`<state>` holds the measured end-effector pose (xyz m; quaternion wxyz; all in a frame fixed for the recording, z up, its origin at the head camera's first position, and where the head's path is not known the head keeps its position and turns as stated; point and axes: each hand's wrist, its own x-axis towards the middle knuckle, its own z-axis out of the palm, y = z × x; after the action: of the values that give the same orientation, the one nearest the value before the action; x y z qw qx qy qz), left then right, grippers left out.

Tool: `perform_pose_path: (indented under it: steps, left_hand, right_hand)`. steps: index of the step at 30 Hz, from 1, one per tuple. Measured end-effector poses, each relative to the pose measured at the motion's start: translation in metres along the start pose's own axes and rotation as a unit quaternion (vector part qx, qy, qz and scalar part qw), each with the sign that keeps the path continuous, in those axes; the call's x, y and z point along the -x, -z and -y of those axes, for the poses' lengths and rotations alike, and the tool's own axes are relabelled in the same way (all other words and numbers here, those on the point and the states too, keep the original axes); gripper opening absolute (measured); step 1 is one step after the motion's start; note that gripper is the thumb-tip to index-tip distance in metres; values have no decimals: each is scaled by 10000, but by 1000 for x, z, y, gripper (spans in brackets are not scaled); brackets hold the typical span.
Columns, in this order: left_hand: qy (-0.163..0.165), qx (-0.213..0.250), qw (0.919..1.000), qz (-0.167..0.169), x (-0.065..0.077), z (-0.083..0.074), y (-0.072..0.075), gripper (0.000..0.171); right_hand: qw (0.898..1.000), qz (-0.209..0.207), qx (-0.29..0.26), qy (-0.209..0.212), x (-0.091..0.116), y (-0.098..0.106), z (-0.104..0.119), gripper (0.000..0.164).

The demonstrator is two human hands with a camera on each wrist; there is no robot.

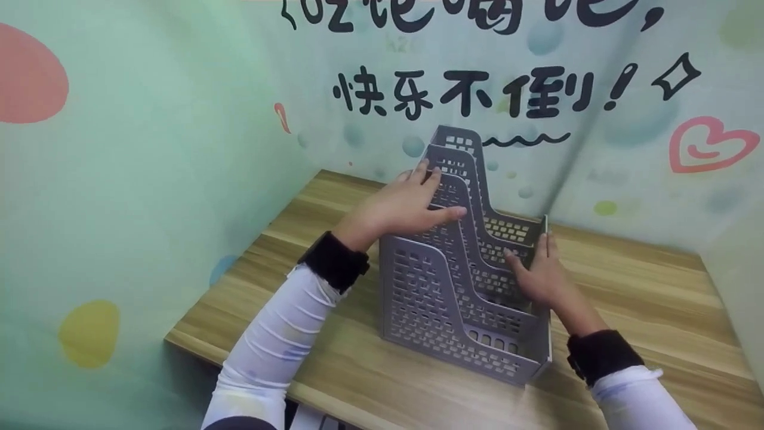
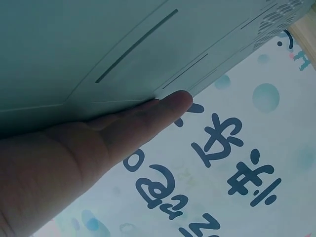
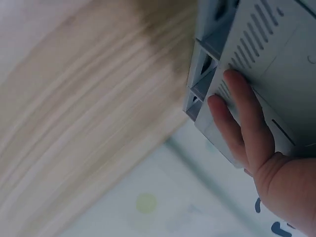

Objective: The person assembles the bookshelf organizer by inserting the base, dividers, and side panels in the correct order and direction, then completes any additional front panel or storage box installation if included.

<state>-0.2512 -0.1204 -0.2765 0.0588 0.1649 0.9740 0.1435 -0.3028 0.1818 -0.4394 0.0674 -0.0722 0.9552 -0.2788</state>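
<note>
A grey plastic file organizer (image 1: 418, 292) with several perforated, sloping dividers stands upright on the wooden table. My left hand (image 1: 406, 206) lies against its tall left side near the upper edges, fingers extended and thumb reaching across a divider. In the left wrist view, straight fingers (image 2: 143, 123) lie along the smooth slotted side panel (image 2: 133, 54). On the low right side, my right hand (image 1: 546, 278) has its fingers along the outer wall and its thumb over the compartments. The right wrist view shows two extended fingers (image 3: 249, 116) flat against the slotted panel (image 3: 276, 74).
The wood-grain table (image 1: 632, 286) extends on both sides of the organizer. Behind it hangs a pale green backdrop (image 1: 179, 119) with dark lettering and coloured shapes. A black band (image 1: 337, 261) circles each wrist, over white sleeves (image 1: 277, 334).
</note>
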Motion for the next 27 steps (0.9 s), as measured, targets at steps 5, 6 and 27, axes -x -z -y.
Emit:
perform_pose_path:
  steps: [5, 6, 27]
  left_hand:
    - [39, -8, 10000, 50, -2, -2, 3, 103]
    - [45, 0, 10000, 52, -2, -1, 3, 103]
    - [-1014, -1308, 9862, -64, -40, 33, 37, 97]
  right_hand:
    - [9996, -208, -202, -37, -3, -14, -8, 111]
    - [9994, -230, -247, -30, -4, -16, -9, 110]
    - [9557, -78, 2900, 496, 64, 4, 5, 108]
